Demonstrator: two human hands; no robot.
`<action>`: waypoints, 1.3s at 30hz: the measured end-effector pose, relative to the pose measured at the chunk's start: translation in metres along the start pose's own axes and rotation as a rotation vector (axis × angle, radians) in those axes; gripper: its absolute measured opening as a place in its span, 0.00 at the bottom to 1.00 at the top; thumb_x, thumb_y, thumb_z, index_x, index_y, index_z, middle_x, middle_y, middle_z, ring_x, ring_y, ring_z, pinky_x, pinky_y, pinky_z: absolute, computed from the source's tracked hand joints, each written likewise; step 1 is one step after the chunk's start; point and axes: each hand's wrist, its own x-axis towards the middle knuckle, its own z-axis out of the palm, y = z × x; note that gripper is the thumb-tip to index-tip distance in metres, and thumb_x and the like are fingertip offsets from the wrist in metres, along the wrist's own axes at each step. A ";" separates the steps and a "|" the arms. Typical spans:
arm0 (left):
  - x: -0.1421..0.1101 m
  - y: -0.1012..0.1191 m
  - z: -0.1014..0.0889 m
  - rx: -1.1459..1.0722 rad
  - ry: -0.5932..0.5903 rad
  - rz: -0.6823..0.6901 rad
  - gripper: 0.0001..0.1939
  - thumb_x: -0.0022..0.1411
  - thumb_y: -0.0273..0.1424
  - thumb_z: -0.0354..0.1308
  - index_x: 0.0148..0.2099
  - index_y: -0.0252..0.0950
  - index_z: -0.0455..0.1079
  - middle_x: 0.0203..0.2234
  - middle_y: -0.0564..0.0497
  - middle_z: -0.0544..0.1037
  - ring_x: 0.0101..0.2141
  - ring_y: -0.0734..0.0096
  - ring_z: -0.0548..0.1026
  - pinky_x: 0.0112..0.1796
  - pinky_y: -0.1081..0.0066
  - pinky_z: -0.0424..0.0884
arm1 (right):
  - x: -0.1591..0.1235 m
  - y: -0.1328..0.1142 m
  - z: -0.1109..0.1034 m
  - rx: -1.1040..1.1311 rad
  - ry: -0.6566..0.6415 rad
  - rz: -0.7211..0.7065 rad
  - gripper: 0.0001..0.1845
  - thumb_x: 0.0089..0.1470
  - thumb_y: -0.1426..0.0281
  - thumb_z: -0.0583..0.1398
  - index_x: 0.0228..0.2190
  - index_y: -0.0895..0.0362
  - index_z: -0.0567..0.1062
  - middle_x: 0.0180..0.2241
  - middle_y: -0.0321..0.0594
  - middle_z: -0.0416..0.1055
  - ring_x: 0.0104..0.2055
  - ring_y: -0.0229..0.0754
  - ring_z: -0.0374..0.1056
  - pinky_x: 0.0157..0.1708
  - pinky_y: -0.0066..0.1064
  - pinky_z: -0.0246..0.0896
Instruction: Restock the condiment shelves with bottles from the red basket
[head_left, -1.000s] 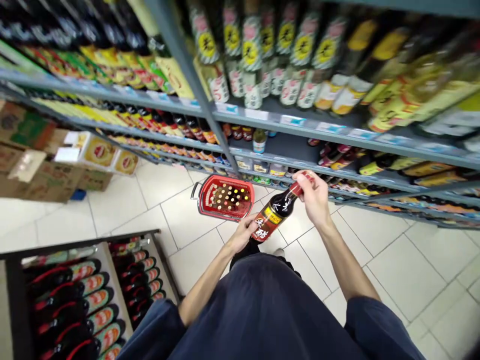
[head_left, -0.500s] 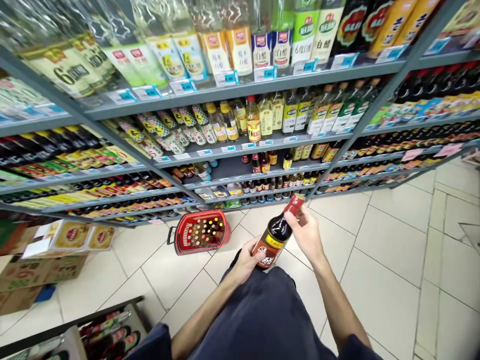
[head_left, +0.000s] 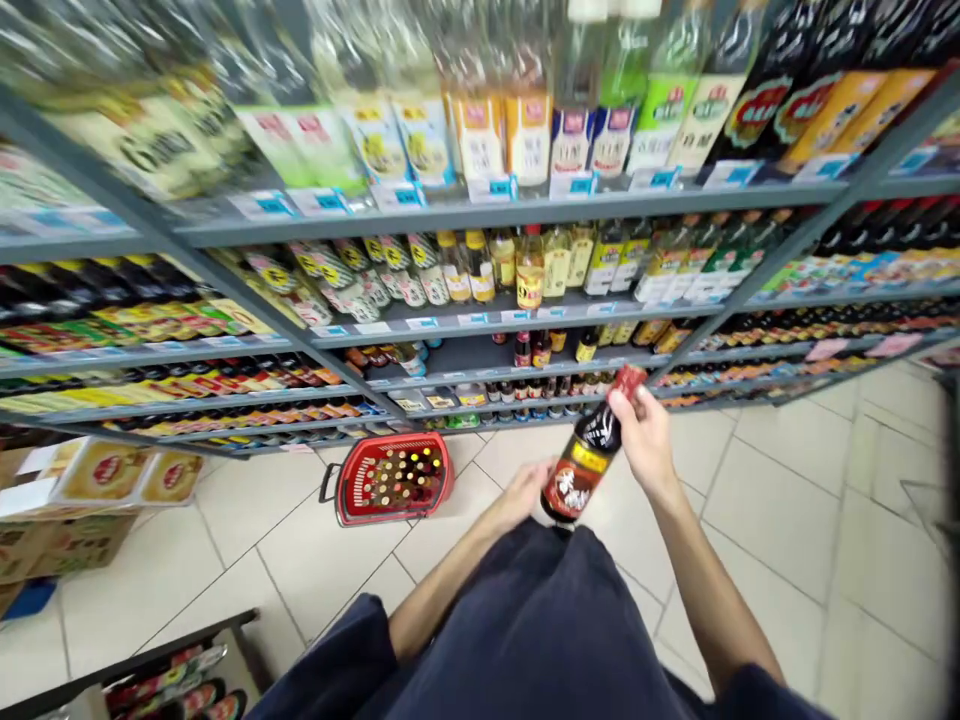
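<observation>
Since the frame half a second earlier, the dark bottle has been shifted rightward in view, and the left thumb is no longer seen across its label. The bottle is held tilted, neck up and to the right, in front of the shelving and well apart from the red basket. Its neck is clamped by the right hand, thumb in front. The left hand is placed at the lower left side; whether its fingers are closed around the glass cannot be told.

For sound handling, the neck should be kept firmly pinched and the base supported from below, since smooth glass could slip.

Counted: one bottle in hand, one basket, one red-capped bottle and, near it, two yellow-capped bottles on the middle shelf. The basket's bottles are numerous; no exact count could be made.
</observation>
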 end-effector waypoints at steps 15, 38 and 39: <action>0.039 0.025 -0.016 0.056 0.212 0.081 0.43 0.49 0.41 0.78 0.63 0.34 0.68 0.54 0.41 0.78 0.51 0.56 0.77 0.54 0.62 0.70 | 0.063 0.006 0.042 -0.052 -0.308 -0.075 0.20 0.58 0.54 0.67 0.43 0.55 0.76 0.38 0.38 0.75 0.37 0.40 0.69 0.41 0.31 0.66; -0.042 -0.023 -0.048 0.020 0.181 -0.008 0.38 0.52 0.43 0.76 0.62 0.37 0.69 0.55 0.41 0.78 0.56 0.49 0.76 0.58 0.58 0.69 | -0.042 0.026 0.077 -0.199 -0.271 0.112 0.16 0.60 0.54 0.64 0.35 0.55 0.72 0.27 0.31 0.60 0.30 0.38 0.59 0.31 0.30 0.59; -0.042 -0.027 -0.048 0.046 0.166 -0.029 0.38 0.52 0.44 0.75 0.62 0.37 0.69 0.56 0.40 0.78 0.56 0.49 0.75 0.59 0.57 0.69 | -0.045 0.022 0.076 -0.224 -0.262 0.110 0.15 0.61 0.56 0.64 0.34 0.55 0.72 0.26 0.30 0.58 0.29 0.37 0.57 0.30 0.29 0.57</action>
